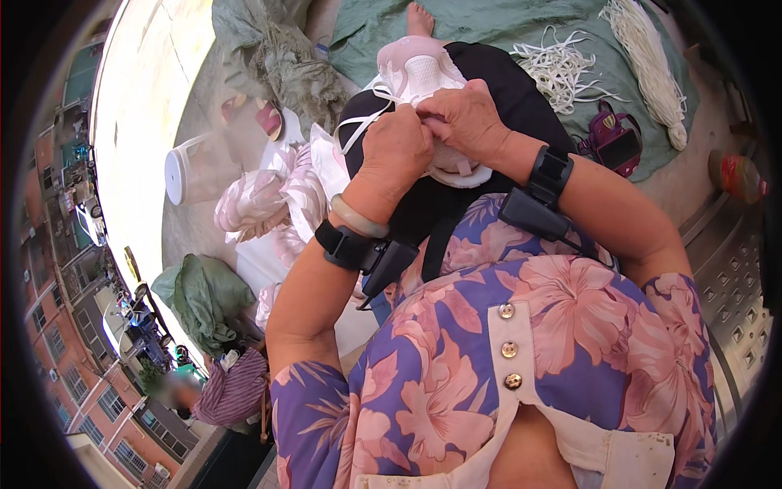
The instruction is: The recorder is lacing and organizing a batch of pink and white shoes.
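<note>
On my lap lies a pink and white shoe upper (411,59), its toe end pointing away from me. A white shoelace (355,121) loops out from it to the left. My left hand (397,151) is closed in a pinch at the upper's lacing edge. Close against it, my right hand (466,122) pinches at the same spot, with fingertips nearly meeting the left ones. The lace end between the fingertips is mostly hidden. The heel part of the upper shows below my hands.
White laces (560,67) lie in a loose pile on a green cloth (366,24), with a long lace bundle (648,69) and a purple pouch (612,143) nearby. Pink-white pieces (261,200) heap at left beside a white bucket (191,175). A person in striped clothing (232,391) sits farther left.
</note>
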